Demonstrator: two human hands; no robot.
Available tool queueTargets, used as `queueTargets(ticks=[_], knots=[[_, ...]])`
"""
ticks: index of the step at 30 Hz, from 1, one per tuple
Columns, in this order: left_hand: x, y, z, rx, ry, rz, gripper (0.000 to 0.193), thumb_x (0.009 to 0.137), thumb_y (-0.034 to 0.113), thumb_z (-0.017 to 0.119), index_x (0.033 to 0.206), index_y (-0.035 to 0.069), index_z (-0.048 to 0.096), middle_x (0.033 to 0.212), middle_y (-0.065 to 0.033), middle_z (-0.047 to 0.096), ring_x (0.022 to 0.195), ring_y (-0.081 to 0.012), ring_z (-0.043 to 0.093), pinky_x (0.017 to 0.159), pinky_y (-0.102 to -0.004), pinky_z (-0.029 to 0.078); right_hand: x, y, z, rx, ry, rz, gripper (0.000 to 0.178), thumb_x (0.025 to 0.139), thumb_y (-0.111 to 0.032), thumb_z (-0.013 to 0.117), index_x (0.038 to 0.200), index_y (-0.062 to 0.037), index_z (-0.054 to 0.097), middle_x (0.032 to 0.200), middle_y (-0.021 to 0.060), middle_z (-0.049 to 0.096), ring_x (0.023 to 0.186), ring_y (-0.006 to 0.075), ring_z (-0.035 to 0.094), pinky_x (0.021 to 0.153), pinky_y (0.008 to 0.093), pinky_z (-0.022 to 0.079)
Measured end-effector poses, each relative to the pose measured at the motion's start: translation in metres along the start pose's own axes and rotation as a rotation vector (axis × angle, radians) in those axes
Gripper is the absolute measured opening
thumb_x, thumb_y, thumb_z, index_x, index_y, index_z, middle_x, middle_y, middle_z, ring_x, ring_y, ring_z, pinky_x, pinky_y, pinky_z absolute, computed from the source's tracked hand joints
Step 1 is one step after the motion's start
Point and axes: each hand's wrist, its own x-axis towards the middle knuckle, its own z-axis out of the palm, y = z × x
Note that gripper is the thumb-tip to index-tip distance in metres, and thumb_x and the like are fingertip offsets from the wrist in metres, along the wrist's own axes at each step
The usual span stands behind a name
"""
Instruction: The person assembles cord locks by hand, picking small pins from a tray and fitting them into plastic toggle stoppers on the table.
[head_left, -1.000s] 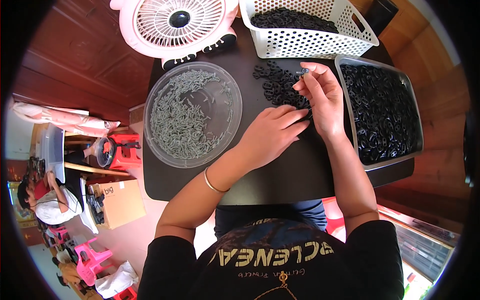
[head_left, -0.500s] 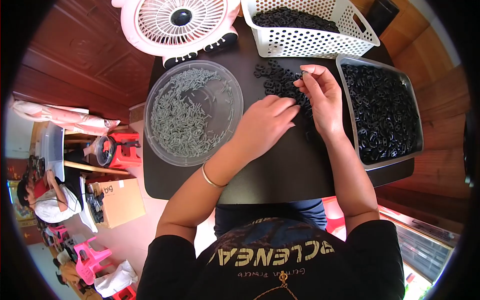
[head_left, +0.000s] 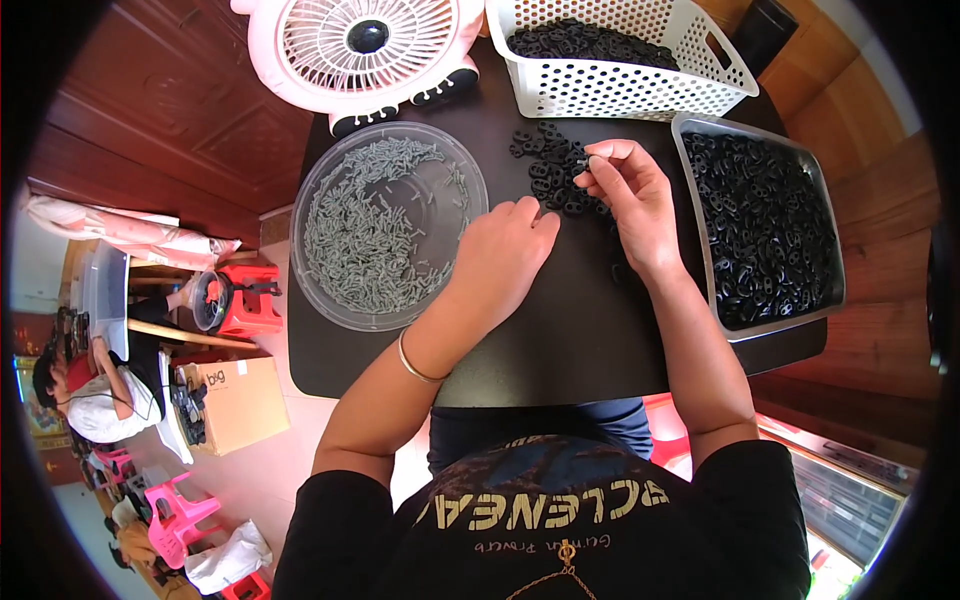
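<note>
My right hand [head_left: 640, 205] is raised over a loose pile of small black plastic pieces with holes [head_left: 555, 165]. Its thumb and forefinger pinch a small dark piece [head_left: 584, 162], partly covered by the fingertips. Palm down, my left hand [head_left: 503, 252] is beside the round clear tub [head_left: 478, 185], its fingers curled together; whatever they hold is hidden. Inside the tub are many short grey rod-like pieces [head_left: 350, 240]. At the right, a metal tray [head_left: 712, 270] is filled with black plastic pieces [head_left: 765, 225] like those in the pile.
A white perforated basket [head_left: 640, 95] with more black pieces stands at the back of the dark table [head_left: 560, 360]. To its left is a pink fan [head_left: 270, 70]. Across the floor at left, another person [head_left: 105, 405] sits near a cardboard box [head_left: 245, 405] and pink stools [head_left: 175, 515].
My left hand has drawn back from the black pile toward the tub. My right hand has shifted slightly left and nearer, still pinching.
</note>
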Motion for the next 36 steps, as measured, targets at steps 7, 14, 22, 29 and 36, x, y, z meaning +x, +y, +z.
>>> queueTargets(ticks=[7, 14, 22, 29, 36], knots=[[-0.001, -0.01, -0.002, -0.492, 0.076, -0.158, 0.02, 0.072, -0.003, 0.06, 0.091, 0.003, 0.06, 0.08, -0.0044, 0.055, 0.07, -0.0153, 0.059, 0.065, -0.0248, 0.049, 0.0, 0.001, 0.0, -0.025, -0.052, -0.033, 0.008, 0.086, -0.005, 0.054, 0.094, -0.0036, 0.055, 0.084, 0.0019, 0.056, 0.073, 0.0081, 0.056, 0.066, 0.0203, 0.044], [0.007, -0.022, -0.012, -1.53, 0.145, -0.416, 0.016, 0.084, 0.0, 0.053, 0.099, -0.001, 0.057, 0.094, -0.0057, 0.058, 0.081, -0.0108, 0.057, 0.077, -0.0253, 0.05, -0.004, 0.0, 0.006, -0.089, -0.139, 0.048, 0.01, 0.084, -0.002, 0.055, 0.094, -0.0037, 0.055, 0.084, 0.0008, 0.057, 0.074, 0.0075, 0.057, 0.066, 0.02, 0.045], [0.005, -0.022, -0.009, -1.736, 0.118, -0.434, 0.019, 0.084, 0.0, 0.053, 0.103, 0.0, 0.055, 0.095, -0.0062, 0.058, 0.086, -0.0118, 0.057, 0.083, -0.0279, 0.05, -0.008, -0.004, 0.008, -0.007, -0.182, 0.041, 0.011, 0.083, 0.001, 0.056, 0.094, -0.0015, 0.055, 0.086, 0.0018, 0.058, 0.076, 0.0076, 0.056, 0.071, 0.0207, 0.046], [0.006, -0.021, -0.007, -1.719, 0.144, -0.446, 0.024, 0.081, 0.0, 0.058, 0.105, -0.001, 0.057, 0.089, -0.0059, 0.059, 0.081, -0.0115, 0.057, 0.076, -0.0238, 0.048, -0.009, -0.001, 0.009, -0.044, -0.162, 0.026, 0.012, 0.081, 0.004, 0.057, 0.092, -0.0013, 0.056, 0.084, 0.0018, 0.059, 0.077, 0.0073, 0.058, 0.07, 0.0201, 0.047], [0.005, -0.021, -0.007, -1.63, 0.179, -0.39, 0.025, 0.079, -0.004, 0.059, 0.104, -0.001, 0.058, 0.087, -0.0058, 0.06, 0.08, -0.0105, 0.057, 0.076, -0.0231, 0.048, -0.012, -0.002, 0.015, -0.085, -0.105, 0.008, 0.011, 0.079, 0.004, 0.059, 0.089, -0.0012, 0.057, 0.083, 0.0019, 0.059, 0.077, 0.0072, 0.058, 0.071, 0.0204, 0.048]])
